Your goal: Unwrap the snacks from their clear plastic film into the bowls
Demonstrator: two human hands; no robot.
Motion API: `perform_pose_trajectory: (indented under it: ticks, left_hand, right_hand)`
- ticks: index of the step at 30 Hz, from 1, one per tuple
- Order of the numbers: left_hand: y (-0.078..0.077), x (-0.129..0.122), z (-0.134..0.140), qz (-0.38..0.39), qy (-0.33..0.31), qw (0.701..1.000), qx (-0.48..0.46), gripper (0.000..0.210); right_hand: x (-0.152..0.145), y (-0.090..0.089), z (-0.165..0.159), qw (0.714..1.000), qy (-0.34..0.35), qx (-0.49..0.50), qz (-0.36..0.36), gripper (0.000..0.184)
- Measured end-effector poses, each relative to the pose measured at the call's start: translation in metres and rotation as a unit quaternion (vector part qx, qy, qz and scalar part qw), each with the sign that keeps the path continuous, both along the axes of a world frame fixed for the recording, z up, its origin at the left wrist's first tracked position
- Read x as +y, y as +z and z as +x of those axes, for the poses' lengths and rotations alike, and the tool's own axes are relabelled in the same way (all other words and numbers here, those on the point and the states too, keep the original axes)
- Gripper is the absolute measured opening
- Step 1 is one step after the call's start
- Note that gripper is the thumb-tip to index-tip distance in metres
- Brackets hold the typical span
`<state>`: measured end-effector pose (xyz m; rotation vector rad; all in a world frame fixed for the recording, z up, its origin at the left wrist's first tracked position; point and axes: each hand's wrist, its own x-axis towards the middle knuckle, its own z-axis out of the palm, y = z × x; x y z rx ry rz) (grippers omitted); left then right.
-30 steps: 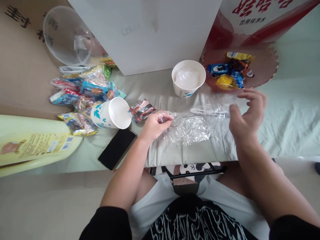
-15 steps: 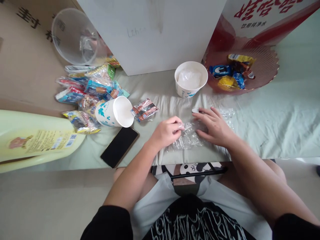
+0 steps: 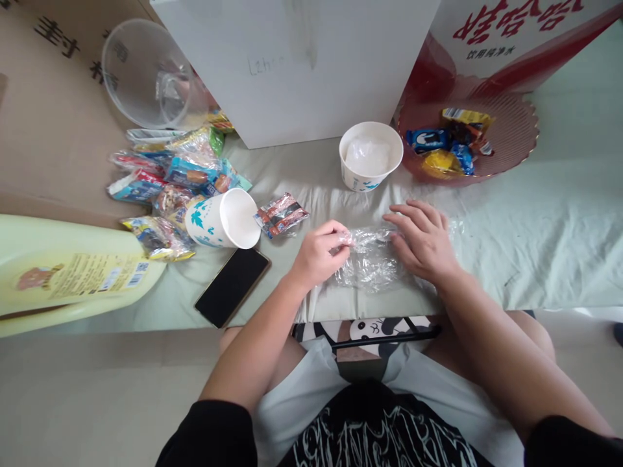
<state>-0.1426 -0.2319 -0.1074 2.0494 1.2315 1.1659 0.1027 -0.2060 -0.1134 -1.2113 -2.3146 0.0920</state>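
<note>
A crinkled sheet of clear plastic film lies on the pale green cloth in front of me. My left hand pinches its left edge between thumb and fingertips. Over the right part of the film rests my right hand, its fingers spread and pressing it against the cloth. Behind the film stands an upright paper cup with crumpled clear plastic inside. Left of my left hand are a small snack packet and a second paper cup on its side, its mouth toward the packet.
A black phone lies near the front edge. Several snack packets are heaped at the left, by a clear plastic tub and a yellow-green bottle. A white box stands behind; a pink ribbed bowl holds wrapped sweets.
The plastic film is spread wider and flatter between my hands. My right hand has shifted slightly right, and the small white thing near its fingertips no longer shows. My left hand keeps its pinch.
</note>
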Motion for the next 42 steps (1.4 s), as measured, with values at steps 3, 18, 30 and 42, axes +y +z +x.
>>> perform_pose_trajectory:
  ticks: [3, 18, 30, 42]
  left_hand:
    - [0.003, 0.003, -0.004, 0.019, 0.017, 0.999, -0.028, 0.016]
    - [0.01, 0.001, -0.012, -0.094, 0.011, 0.976, -0.197, 0.013]
    - [0.014, -0.001, -0.004, -0.14, -0.036, 0.98, -0.135, 0.014]
    - [0.013, 0.004, -0.013, -0.137, -0.019, 0.978, -0.153, 0.01]
  right_hand:
    - [0.0, -0.004, -0.002, 1.0, -0.001, 0.01, 0.012, 0.031]
    - [0.004, -0.013, -0.003, 1.0, -0.015, 0.012, 0.007, 0.038]
    - [0.001, -0.003, -0.003, 0.981, 0.166, 0.034, -0.096, 0.058]
    - [0.004, 0.007, -0.005, 0.982, 0.147, 0.094, -0.077, 0.032]
